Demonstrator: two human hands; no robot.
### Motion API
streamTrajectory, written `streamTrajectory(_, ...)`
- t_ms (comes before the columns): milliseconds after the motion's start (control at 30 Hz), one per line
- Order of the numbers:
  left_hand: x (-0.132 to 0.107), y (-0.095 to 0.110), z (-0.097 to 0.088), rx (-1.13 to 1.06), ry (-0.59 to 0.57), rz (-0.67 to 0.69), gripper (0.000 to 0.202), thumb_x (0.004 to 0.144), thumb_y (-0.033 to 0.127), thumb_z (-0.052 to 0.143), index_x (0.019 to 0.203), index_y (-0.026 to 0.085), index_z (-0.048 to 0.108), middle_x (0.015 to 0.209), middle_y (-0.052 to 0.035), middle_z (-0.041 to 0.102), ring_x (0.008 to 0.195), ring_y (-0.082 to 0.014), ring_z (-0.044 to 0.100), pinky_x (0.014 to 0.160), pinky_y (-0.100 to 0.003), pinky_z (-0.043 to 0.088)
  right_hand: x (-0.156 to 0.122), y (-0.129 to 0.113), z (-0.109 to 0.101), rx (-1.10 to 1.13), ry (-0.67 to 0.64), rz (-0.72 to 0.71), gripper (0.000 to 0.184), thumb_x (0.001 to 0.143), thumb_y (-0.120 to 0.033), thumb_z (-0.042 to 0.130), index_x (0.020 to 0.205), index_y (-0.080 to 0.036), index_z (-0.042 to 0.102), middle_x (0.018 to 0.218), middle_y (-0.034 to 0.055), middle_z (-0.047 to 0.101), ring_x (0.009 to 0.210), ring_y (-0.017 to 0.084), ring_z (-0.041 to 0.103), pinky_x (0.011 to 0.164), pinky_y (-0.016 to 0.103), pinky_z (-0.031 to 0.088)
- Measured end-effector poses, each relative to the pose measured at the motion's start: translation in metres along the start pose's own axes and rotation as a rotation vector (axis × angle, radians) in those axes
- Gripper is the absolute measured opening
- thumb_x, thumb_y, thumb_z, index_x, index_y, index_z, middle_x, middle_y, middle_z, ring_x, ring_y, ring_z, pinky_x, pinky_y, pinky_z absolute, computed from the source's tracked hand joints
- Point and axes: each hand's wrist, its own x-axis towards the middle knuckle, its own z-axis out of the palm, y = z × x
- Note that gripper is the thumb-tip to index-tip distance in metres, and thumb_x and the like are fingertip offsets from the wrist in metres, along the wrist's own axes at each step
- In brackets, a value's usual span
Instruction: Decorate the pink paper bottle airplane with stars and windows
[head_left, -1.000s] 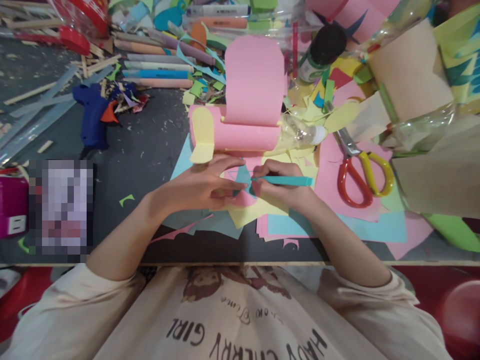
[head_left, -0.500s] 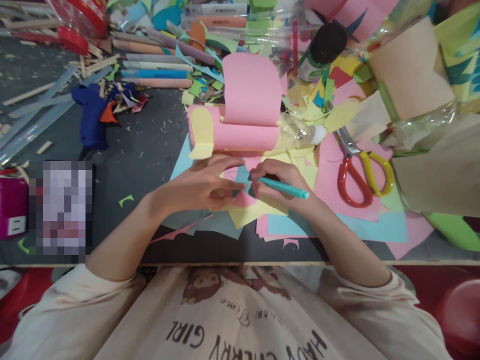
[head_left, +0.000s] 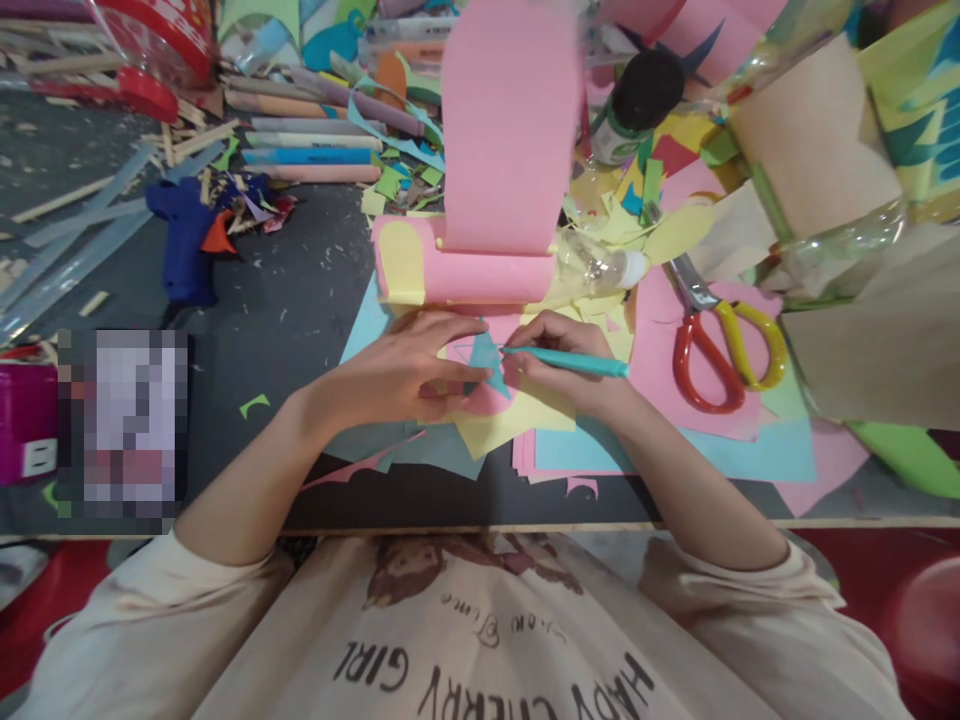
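My right hand (head_left: 566,365) is closed around a teal pen (head_left: 574,361), whose tip rests on a small blue paper triangle (head_left: 486,355). My left hand (head_left: 397,375) lies flat with fingers stretched out, pressing that triangle and the yellow sheet (head_left: 517,415) under it onto the dark table (head_left: 300,300). Just beyond my hands stands a plastic bottle wrapped in pink paper (head_left: 480,270), with a yellow flap (head_left: 401,262) at its left end and a pink flap (head_left: 510,120) curling up from it.
Red and yellow scissors (head_left: 720,345) lie on pink paper to the right. A blue glue gun (head_left: 180,235) lies at the left. Markers (head_left: 307,155) and paper scraps crowd the back. A dark-capped glue bottle (head_left: 641,100) stands behind. Cardboard (head_left: 817,140) fills the right.
The pen's rear end swung between level and lower right as my right hand drew on the triangle. The view shifted slightly, so the pink flap looms taller. My left hand stayed put.
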Motion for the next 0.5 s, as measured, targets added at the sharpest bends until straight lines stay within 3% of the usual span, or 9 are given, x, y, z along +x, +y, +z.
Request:
streamTrajectory(167,0.0011,0.0009,0.0005,0.023,0.010,-0.009,0.032,0.099,0.044,0.061,0.127,0.037,0.073,0.159,-0.0067,0.047,0.143,-0.0322,0.045,0.119,-0.048,0.036,-0.0026,-0.0003,-0.0021,-0.106,-0.021,-0.045,0.010,0.078,-0.029,0.066,0.074,-0.020,0.065,0.065,-0.0010,0.066,0.057,0.012,0.053,0.056,0.027,0.040)
streamTrajectory(300,0.0012,0.0008,0.0022,0.022,0.011,-0.010,0.030,0.098,0.042,0.063,0.126,0.038,0.074,0.160,-0.0063,0.046,0.142,-0.0336,0.046,0.117,-0.050,0.037,-0.0028,-0.0022,-0.0024,-0.152,-0.057,-0.070,0.012,0.076,-0.024,0.065,0.066,-0.021,0.058,0.063,-0.0020,0.062,0.057,0.012,0.051,0.057,0.027,0.040)
streamTrajectory(500,0.0004,0.0008,0.0016,0.024,-0.008,-0.013,0.031,0.099,0.042,0.061,0.128,0.037,0.072,0.161,-0.0053,0.044,0.144,-0.0307,0.045,0.118,-0.047,0.038,-0.0027,-0.0082,-0.0001,-0.227,-0.064,-0.140,0.010,0.078,-0.025,0.059,0.069,-0.022,0.057,0.068,0.0011,0.064,0.064,0.015,0.058,0.062,0.029,0.044)
